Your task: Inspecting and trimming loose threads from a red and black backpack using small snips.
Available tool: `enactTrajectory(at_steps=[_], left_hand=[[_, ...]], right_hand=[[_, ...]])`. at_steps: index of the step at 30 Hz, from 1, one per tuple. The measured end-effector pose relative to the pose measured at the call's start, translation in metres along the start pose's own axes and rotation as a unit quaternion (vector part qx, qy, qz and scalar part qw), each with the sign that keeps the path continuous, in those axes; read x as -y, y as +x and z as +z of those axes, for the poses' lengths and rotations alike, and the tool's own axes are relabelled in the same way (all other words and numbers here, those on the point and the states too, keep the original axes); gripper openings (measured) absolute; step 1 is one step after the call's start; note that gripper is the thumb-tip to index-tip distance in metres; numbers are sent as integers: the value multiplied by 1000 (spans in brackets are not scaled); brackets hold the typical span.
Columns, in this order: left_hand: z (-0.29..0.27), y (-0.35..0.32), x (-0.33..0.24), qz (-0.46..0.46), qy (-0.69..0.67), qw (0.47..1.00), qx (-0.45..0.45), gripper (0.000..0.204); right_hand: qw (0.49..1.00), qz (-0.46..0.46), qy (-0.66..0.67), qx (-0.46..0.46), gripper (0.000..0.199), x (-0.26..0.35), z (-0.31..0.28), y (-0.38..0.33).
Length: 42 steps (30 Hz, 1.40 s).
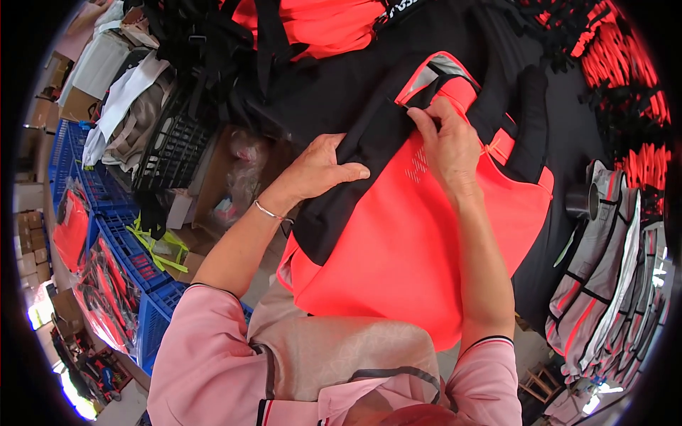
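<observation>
A sewn-goods workshop is suggested: identical grey-and-black fabric pieces (593, 266) and red-and-black ones (621, 60) are massed at right, while blue plastic crates (145, 323), plastic-wrapped red goods (106, 295) and stacked cardboard boxes (30, 241) are seen at left.

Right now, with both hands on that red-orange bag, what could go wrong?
Slipping: the red-orange bag reaches down toward the person's body, so it might slide if the left hand and right hand loosen.
Snagging: the bracelet behind the left hand is near the black panel and could catch on it.
Tangling: the padded black strap lies against black cloth, so it may be easily overlooked.
</observation>
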<state>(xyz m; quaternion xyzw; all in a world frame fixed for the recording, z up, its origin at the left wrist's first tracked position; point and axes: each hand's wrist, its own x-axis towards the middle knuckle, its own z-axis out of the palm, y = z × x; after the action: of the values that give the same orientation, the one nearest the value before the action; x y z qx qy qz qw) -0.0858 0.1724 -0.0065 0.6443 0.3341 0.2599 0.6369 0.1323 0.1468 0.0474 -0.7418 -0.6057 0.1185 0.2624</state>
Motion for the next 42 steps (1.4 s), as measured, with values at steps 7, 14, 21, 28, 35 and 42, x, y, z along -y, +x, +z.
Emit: enactTrajectory(at_steps=[7,14,21,28,35,42], left_hand=[[6,-39,-1,-60,-154,982,-92,43],[-1,-112,47,-129,-212,969,-12,81],[-1,-131,15,-116,-131,985,16,66],[1,-141,7,-81,-92,992,-18,61],[-7,-129,17,-3,27,997,-73,76],[6,-49,-32,182,272,921,-209,61]], right_hand=[[986,-60,146,50,44,38,-8,-1],[921,-315,6,230,43,51,22,-24],[922,-238,0,304,30,48,6,-27],[927,-122,158,319,23,13,25,-29],[924,-44,314,212,25,5,20,-38],[896,42,433,90,7,-7,37,-52]])
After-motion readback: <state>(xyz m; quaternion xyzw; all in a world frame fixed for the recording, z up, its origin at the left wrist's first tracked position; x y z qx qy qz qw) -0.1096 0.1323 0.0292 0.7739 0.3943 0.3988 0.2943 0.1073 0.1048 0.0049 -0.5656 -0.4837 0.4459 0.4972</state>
